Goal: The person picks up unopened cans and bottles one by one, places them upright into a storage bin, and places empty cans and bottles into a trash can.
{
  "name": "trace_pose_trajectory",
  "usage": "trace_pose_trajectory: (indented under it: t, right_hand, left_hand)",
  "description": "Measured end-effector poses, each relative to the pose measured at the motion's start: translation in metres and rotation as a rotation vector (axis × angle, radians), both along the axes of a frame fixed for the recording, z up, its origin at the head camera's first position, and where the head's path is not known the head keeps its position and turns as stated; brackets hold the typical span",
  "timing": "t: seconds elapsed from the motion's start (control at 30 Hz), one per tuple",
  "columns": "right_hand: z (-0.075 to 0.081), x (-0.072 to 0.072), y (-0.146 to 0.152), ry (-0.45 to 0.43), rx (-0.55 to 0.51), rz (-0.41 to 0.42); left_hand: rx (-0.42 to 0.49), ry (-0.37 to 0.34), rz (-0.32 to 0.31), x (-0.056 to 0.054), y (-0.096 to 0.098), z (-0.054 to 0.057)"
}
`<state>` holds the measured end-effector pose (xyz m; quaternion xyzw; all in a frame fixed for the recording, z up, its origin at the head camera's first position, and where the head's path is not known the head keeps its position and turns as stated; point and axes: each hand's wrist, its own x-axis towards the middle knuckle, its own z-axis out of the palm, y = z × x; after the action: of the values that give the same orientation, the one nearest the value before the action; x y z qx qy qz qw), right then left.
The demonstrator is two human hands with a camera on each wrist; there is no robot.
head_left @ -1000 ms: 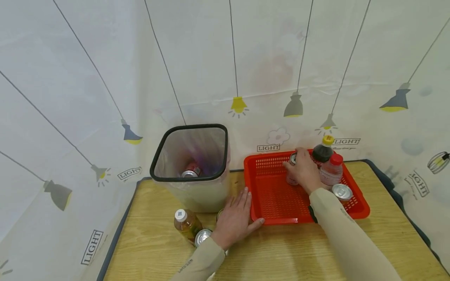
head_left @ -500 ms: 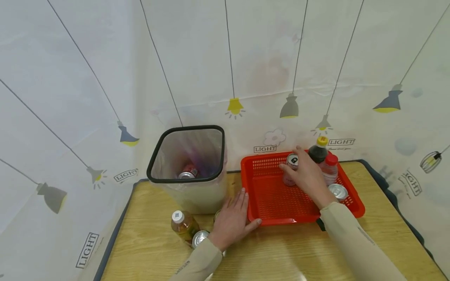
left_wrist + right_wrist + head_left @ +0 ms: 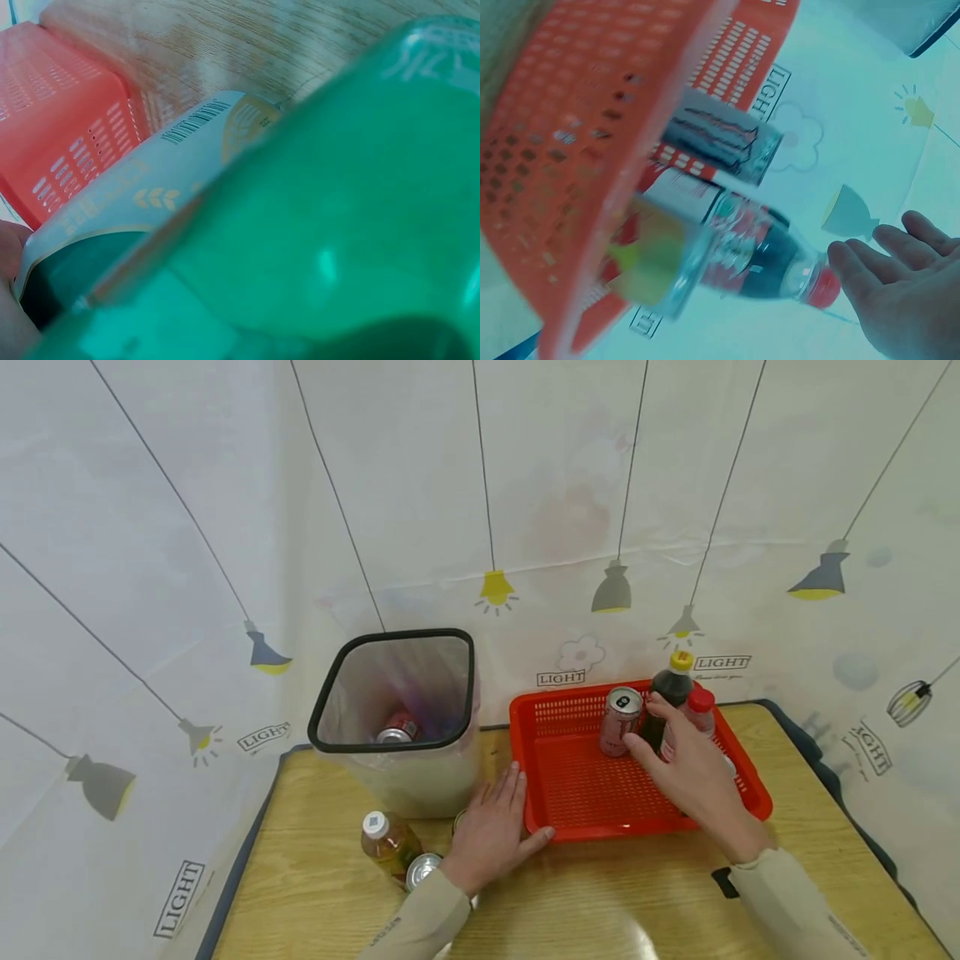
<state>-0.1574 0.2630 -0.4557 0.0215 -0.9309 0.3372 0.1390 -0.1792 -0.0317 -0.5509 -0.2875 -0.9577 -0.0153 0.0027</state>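
My left hand lies with straight fingers along the left side of a red plastic basket, its thumb at the front rim. My right hand hovers over the basket's right half, fingers loosely bent and holding nothing. Just left of its thumb stands a pinkish drink can, upright near the basket's back wall. Behind the fingers are a dark cola bottle with a yellow cap and a clear bottle with a red cap. Another can is mostly hidden by my right hand.
A bin with a black rim and clear liner stands left of the basket; a red can lies inside. Before it stand a white-capped juice bottle and a can. A pale can shows beside my left hand.
My right hand has let go of the pinkish can and drawn back to the right and toward me. The can stays standing in the basket. My left hand keeps its place.
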Motion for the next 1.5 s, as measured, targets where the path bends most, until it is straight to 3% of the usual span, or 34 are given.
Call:
trace_pose_trajectory:
  t: [0.2,0.47,0.97,1.27,1.5]
  right_hand:
    - [-0.009,0.025,0.018,0.062,-0.015,0.003]
    - [-0.031,0.045,0.051,0.111,0.006,0.002]
    - [-0.091,0.057,0.106,-0.186,0.203,-0.021]
    - [-0.1,0.057,0.112,-0.27,0.289,-0.002]
    - [-0.1,0.056,0.112,-0.276,0.304,0.002]
  left_hand:
    - [-0.019,0.013,0.005,0.0,-0.001,0.0]
    - [0.003,-0.008,0.018,0.0,-0.001,0.001]
    - [0.003,0.021,0.008,-0.001,0.0,0.001]
    - [-0.064,0.072,0.002,0.001,0.003,0.006]
    - [0.038,0.062,0.012,0.009,0.002,0.018]
